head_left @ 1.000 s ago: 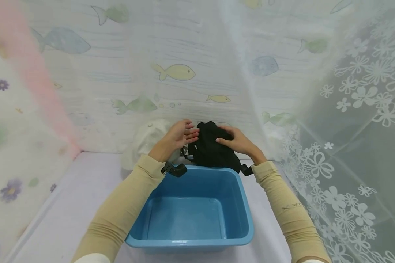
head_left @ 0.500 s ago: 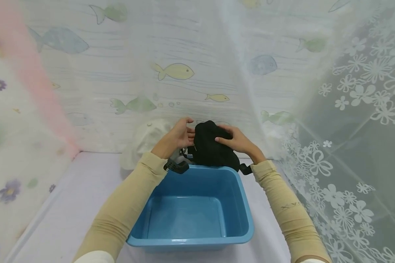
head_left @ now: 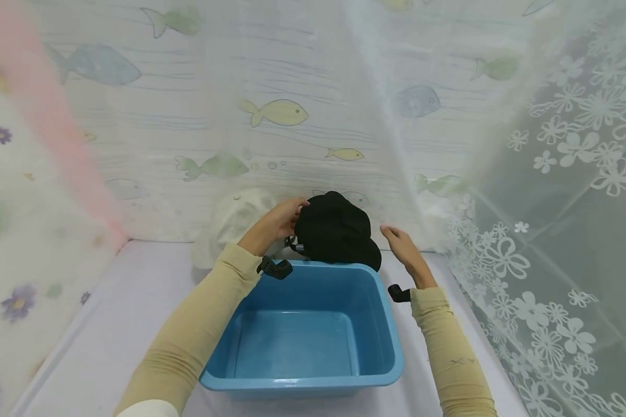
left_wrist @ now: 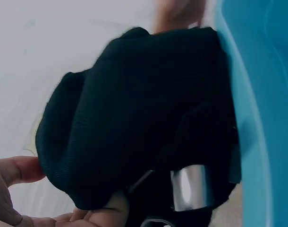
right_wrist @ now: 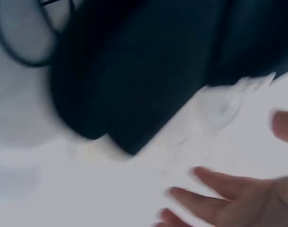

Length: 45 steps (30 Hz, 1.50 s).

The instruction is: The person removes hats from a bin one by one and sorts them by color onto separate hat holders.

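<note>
A black cloth hat [head_left: 335, 231] sits bunched at the far rim of a blue plastic tub [head_left: 375, 324]. My left hand [head_left: 280, 219] grips the hat's left edge; in the left wrist view its fingers [left_wrist: 21, 170] curl round the black fabric [left_wrist: 134, 123], beside a silver metal piece [left_wrist: 191, 188]. My right hand [head_left: 400, 243] hovers off the hat's right side with straight fingers, holding nothing. In the blurred right wrist view those spread fingers [right_wrist: 215, 182] lie below the dark hat [right_wrist: 148, 71].
A white cap [head_left: 235, 223] lies behind my left hand. The tub stands on a pale lilac surface [head_left: 109, 324]. A fish-print sheet [head_left: 271, 116] hangs behind, and a lace flower curtain [head_left: 563, 231] closes the right side.
My right hand has let go of the hat's top and drawn back to the right. The left hand keeps its grip on the hat's left edge.
</note>
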Available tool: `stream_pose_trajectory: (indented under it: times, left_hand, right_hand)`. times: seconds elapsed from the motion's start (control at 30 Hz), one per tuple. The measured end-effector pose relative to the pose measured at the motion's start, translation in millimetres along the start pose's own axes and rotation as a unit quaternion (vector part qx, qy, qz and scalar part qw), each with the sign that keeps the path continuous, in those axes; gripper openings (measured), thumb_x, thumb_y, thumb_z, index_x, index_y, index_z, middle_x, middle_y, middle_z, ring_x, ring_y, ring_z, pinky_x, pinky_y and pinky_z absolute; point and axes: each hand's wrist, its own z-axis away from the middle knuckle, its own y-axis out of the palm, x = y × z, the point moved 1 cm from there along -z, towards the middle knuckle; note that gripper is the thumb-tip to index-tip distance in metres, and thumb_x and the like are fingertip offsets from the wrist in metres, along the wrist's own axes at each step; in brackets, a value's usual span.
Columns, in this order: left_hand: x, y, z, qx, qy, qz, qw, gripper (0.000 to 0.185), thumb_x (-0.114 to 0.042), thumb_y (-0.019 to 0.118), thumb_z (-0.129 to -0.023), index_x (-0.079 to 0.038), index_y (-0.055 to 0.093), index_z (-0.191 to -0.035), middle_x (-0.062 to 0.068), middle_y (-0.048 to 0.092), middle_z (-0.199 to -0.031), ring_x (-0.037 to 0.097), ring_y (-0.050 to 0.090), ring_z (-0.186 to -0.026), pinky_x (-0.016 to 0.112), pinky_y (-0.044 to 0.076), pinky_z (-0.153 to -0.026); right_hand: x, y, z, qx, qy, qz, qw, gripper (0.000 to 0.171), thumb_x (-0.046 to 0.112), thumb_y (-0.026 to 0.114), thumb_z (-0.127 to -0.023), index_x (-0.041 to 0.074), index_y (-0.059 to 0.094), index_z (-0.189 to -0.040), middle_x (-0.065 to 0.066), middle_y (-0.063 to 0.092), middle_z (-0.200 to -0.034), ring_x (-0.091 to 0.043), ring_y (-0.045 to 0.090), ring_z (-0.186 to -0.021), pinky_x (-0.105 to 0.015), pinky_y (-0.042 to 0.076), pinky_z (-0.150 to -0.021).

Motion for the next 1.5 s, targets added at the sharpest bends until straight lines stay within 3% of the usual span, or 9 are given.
stream_pose_trajectory:
  times: [0.1,0.2,0.47,0.57,0.73,0.87,1.07,1.3,1.5]
  left_hand:
    - [1.2,-2.1,0.4,-0.001,-0.006,-0.018,0.9998,0.045,-0.031,0.042,-0.109,0.000,0.050,-0.140,0.007,0.056,-0.105,0.015,0.050,-0.076,0.026,0.047,-0.068]
    - [0.4,-4.2,1.6,-0.009,0.003,-0.033,0.9994,0.044,-0.034,0.042,-0.109,0.000,0.054,-0.135,0.005,0.058,-0.094,0.015,0.051,-0.073,0.027,0.048,-0.068]
    - [-3.7,-7.4,1.0,-0.045,0.016,-0.024,0.9986,0.038,-0.032,0.043,-0.109,-0.003,0.057,-0.128,0.002,0.057,-0.093,0.014,0.055,-0.078,0.028,0.050,-0.071]
    - [-7.3,-8.1,1.9,-0.074,0.037,-0.012,0.9965,0.032,-0.032,0.048,-0.108,-0.005,0.061,-0.117,0.002,0.057,-0.095,0.013,0.055,-0.078,0.027,0.050,-0.070]
    - [-9.3,-5.7,7.0,-0.108,0.091,0.024,0.9897,0.025,-0.029,0.055,-0.105,-0.006,0.061,-0.100,-0.001,0.056,-0.083,0.012,0.054,-0.071,0.025,0.048,-0.066]
    - [-1.6,2.1,13.5,-0.100,0.110,0.077,0.9859,0.025,-0.028,0.056,-0.105,-0.004,0.064,-0.108,-0.001,0.059,-0.080,0.013,0.056,-0.071,0.026,0.048,-0.069]
    - [6.1,13.0,21.7,-0.085,0.127,0.055,0.9867,0.051,-0.036,0.071,-0.097,0.002,0.061,-0.129,0.004,0.065,-0.097,0.015,0.063,-0.081,0.029,0.053,-0.078]
    - [11.0,14.5,19.2,-0.135,0.146,-0.019,0.9799,0.053,-0.039,0.082,-0.086,-0.001,0.061,-0.116,0.010,0.065,-0.102,0.022,0.064,-0.088,0.036,0.055,-0.086]
    - [19.3,16.3,12.5,-0.166,0.136,-0.051,0.9754,0.070,-0.042,0.084,-0.084,0.000,0.053,-0.131,0.018,0.057,-0.128,0.033,0.060,-0.113,0.045,0.051,-0.102]
  right_hand:
    - [-27,9,11,0.052,0.077,-0.028,0.995,0.077,0.048,0.034,-0.110,-0.011,0.020,-0.157,-0.033,0.024,-0.161,-0.049,0.024,-0.150,-0.058,0.025,-0.122]
    - [-40,19,15,0.076,0.099,-0.088,0.988,0.074,0.043,0.038,-0.111,-0.014,0.022,-0.155,-0.034,0.031,-0.158,-0.048,0.035,-0.145,-0.054,0.036,-0.117]
    - [-33,16,9,0.003,0.089,-0.261,0.961,0.070,0.033,0.044,-0.110,-0.013,0.017,-0.156,-0.030,0.026,-0.161,-0.040,0.037,-0.147,-0.044,0.036,-0.119]
    - [-25,14,2,-0.014,0.085,-0.291,0.953,0.071,0.031,0.050,-0.108,-0.010,0.020,-0.157,-0.028,0.036,-0.156,-0.031,0.052,-0.136,-0.035,0.045,-0.112]
    - [-19,10,-8,-0.050,0.071,-0.295,0.952,0.063,0.026,0.062,-0.103,-0.010,0.039,-0.149,-0.009,0.061,-0.118,-0.007,0.067,-0.092,-0.020,0.057,-0.084]
    - [-21,9,-9,-0.049,0.078,-0.298,0.950,0.067,0.026,0.063,-0.103,-0.010,0.036,-0.152,-0.001,0.062,-0.106,-0.003,0.067,-0.085,-0.016,0.056,-0.078]
    - [-26,9,-8,-0.050,0.088,-0.295,0.950,0.066,0.025,0.064,-0.102,-0.008,0.037,-0.152,-0.002,0.062,-0.109,-0.003,0.066,-0.085,-0.017,0.056,-0.077]
    - [-21,7,-9,-0.056,0.078,-0.270,0.958,0.069,0.026,0.064,-0.102,-0.009,0.034,-0.154,-0.023,0.051,-0.139,-0.002,0.065,-0.086,-0.016,0.056,-0.079]
    - [-15,5,-7,-0.068,0.091,-0.238,0.965,0.068,0.025,0.063,-0.102,-0.009,0.036,-0.153,-0.030,0.044,-0.149,-0.002,0.064,-0.083,-0.016,0.057,-0.077]
